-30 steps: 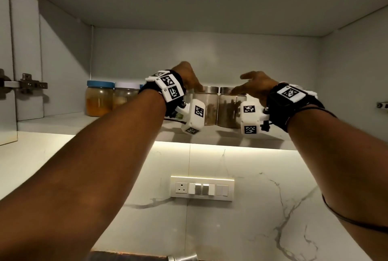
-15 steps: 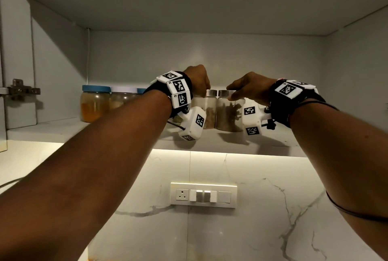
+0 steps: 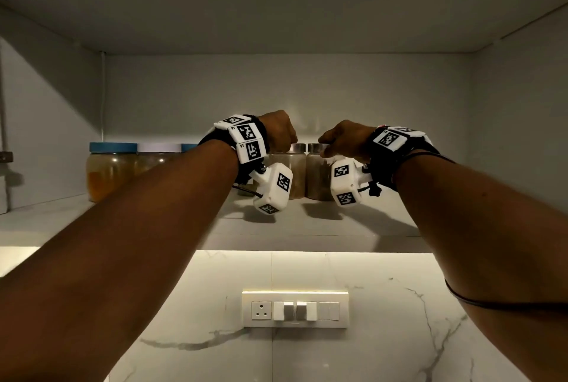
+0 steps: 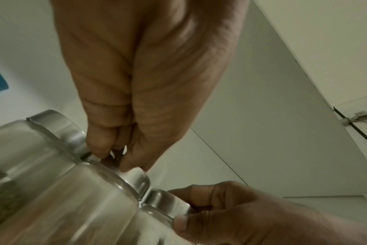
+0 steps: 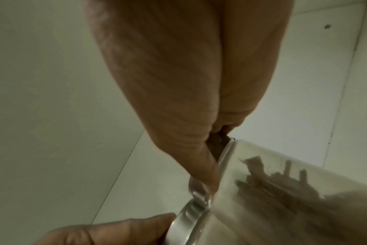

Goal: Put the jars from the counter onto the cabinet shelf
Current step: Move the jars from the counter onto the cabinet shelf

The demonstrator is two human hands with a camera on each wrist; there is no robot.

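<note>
Two glass jars with silver lids stand side by side on the cabinet shelf [image 3: 307,228]. My left hand [image 3: 287,143] pinches the lid of the left jar [image 3: 295,175] from above; the left wrist view shows the fingertips [image 4: 98,150] curled on that lid rim above the left jar's body [image 4: 84,199]. My right hand [image 3: 325,151] grips the lid of the right jar [image 3: 318,177], which holds brown sticks [image 5: 283,187]. The right hand [image 5: 214,165] curls over that lid, largely hiding it.
A third silver-lidded jar [image 4: 21,140] stands just left of the held pair. Blue-lidded [image 3: 112,172] and white-lidded [image 3: 158,149] jars fill the shelf's left end. The shelf's right part is bare. A switch panel [image 3: 295,309] sits on the marble wall below.
Both hands have gone from loosely spread over the jar tops to fingers curled tight on the lids. The jars stay in the same spot on the shelf.
</note>
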